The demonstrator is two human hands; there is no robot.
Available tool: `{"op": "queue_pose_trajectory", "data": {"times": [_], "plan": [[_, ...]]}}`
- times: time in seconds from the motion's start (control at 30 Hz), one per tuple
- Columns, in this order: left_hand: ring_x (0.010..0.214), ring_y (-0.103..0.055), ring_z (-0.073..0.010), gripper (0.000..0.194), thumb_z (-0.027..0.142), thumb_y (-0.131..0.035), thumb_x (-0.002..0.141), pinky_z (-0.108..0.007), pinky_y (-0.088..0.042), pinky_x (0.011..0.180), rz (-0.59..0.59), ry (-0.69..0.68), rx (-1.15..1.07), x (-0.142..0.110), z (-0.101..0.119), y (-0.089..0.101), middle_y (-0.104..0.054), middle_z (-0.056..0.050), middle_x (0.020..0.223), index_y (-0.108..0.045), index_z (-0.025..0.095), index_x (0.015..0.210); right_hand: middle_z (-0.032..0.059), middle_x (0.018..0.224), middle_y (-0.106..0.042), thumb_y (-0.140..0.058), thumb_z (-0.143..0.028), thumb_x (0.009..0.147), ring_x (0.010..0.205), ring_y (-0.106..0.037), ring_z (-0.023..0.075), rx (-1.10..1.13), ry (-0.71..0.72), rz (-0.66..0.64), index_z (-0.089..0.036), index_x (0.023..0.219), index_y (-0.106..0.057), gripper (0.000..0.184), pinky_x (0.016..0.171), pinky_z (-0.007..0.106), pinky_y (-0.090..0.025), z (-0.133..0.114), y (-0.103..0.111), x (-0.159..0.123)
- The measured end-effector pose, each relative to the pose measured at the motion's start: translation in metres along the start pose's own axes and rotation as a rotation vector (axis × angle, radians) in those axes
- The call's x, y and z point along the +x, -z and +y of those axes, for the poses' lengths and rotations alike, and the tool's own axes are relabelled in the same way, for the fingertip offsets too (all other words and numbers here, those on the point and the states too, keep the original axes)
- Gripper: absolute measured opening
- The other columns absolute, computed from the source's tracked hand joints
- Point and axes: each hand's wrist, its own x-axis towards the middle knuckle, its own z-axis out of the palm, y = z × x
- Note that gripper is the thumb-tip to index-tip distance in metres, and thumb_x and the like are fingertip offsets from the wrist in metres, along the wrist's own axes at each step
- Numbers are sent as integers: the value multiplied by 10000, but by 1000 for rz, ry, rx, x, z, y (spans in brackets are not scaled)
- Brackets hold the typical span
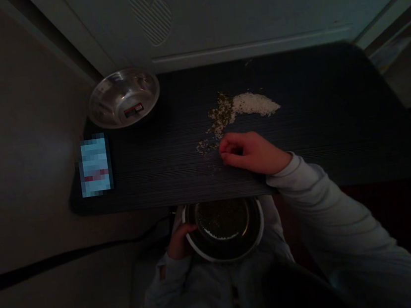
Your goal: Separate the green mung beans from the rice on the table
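Observation:
My right hand (pixel 252 152) is just above the table, its thumb and fingertips pinched together; whether anything is between them I cannot make out. Right beyond the fingertips lies a mixed scatter of white and dark green grains (pixel 222 112). It joins a pile of white grains that look like rice (pixel 255 104) on its right. Below the table's near edge, my left hand (pixel 180 241) grips the left side of a bowl (pixel 226 259) with a pale rim, thumb over the edge. The bowl rests on my lap, and dark green grains with some white ones show in it.
A steel bowl (pixel 123 96) with a dark label inside stands at the table's far left. In front of it lies a phone-shaped thing with a bright, blurred face (pixel 94 166). The dark table (pixel 329 124) backs onto a pale panelled door (pixel 248 14). A dark strap (pixel 72 258) crosses at left.

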Motion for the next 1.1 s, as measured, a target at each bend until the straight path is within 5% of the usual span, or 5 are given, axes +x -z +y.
{"op": "queue_pose_trajectory", "data": {"times": [0.47, 0.73, 1.1], "plan": [[477, -600, -192, 90, 163, -659, 441, -339, -462, 605, 38, 19, -14, 2, -4, 4, -623, 25, 393, -607, 214, 387, -42, 579, -435, -468, -179, 691, 552, -394, 95, -107, 40, 107, -185, 653, -443, 46, 562, 232, -296, -2, 6, 0], [689, -662, -301, 26, 192, -644, 424, -381, -467, 666, 75, 55, 29, 1, -2, 3, -615, 3, 381, -631, 214, 422, -40, 580, -444, -467, -187, 691, 554, -400, 97, -147, 43, 125, -184, 665, -448, 33, 569, 231, -296, 0, 6, 1], [486, -581, -193, 49, 174, -636, 421, -327, -420, 566, 62, 27, 20, -2, 2, -4, -603, 17, 389, -610, 205, 395, -33, 591, -457, -466, -187, 694, 561, -408, 101, -170, 46, 133, -184, 667, -454, 30, 573, 232, -299, 1, 6, 0]]}}
